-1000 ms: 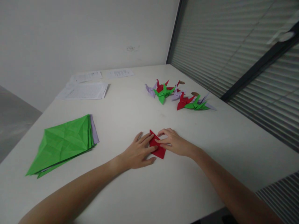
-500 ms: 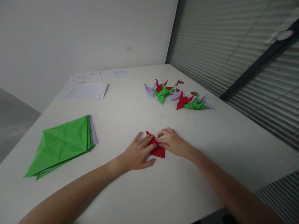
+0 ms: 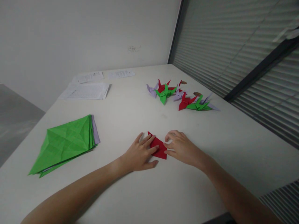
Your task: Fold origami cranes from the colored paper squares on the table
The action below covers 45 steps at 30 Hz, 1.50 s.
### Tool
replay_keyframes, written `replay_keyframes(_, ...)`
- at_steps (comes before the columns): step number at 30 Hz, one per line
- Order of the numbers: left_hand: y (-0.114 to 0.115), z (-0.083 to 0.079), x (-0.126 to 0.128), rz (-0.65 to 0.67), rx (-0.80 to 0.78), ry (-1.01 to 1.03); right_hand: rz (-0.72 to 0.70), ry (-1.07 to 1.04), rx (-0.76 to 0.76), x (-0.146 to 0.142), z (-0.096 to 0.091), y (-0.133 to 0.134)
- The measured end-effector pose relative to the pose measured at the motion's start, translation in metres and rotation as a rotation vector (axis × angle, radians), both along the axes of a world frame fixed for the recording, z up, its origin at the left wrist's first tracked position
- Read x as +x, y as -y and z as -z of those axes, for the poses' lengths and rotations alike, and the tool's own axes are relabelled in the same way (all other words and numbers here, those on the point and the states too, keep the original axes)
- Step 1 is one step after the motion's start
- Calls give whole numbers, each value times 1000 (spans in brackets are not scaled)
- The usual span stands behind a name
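A small folded red paper (image 3: 159,147) lies flat on the white table (image 3: 144,193) in front of me. My left hand (image 3: 140,153) rests on its left part, fingers stretched out and pressing it down. My right hand (image 3: 181,148) sits at the paper's right corner, fingers curled, fingertips touching the edge.
A stack of creased green and lilac paper sheets (image 3: 66,143) lies to the left. Several finished red, green and lilac paper cranes (image 3: 181,96) stand at the back right. Printed white sheets (image 3: 85,91) lie at the far left. Window blinds run along the right side.
My right hand has slid to the right, off the top of the red paper to its right corner. The left hand stays pressed on the paper.
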<state>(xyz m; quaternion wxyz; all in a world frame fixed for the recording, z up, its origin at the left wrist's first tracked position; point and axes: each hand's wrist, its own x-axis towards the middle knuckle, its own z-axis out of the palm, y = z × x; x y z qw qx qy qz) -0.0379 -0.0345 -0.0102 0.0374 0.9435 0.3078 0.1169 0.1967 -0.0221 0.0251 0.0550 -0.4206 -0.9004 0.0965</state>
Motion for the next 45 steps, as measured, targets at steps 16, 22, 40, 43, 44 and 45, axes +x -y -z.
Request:
replay_keyframes(16,-3,3,-2,71,-51,126,-183,-91,-92,-1,5,-12)
replay_keyframes(22,-3,4,-3,78,-3,115,-219,-160,-174,-3,2,-13)
replay_keyframes(40,-6,1,-5,114,-191,200,-6,-255,-350,10,21,-32)
replay_keyframes(43,-7,2,-6,115,-230,219,33,-263,-307,7,24,-30)
replay_keyframes(44,-7,2,-6,129,-219,212,57,-263,-281,6,25,-30)
replay_keyframes(45,-7,2,-6,140,-202,207,78,-258,-257,5,27,-29)
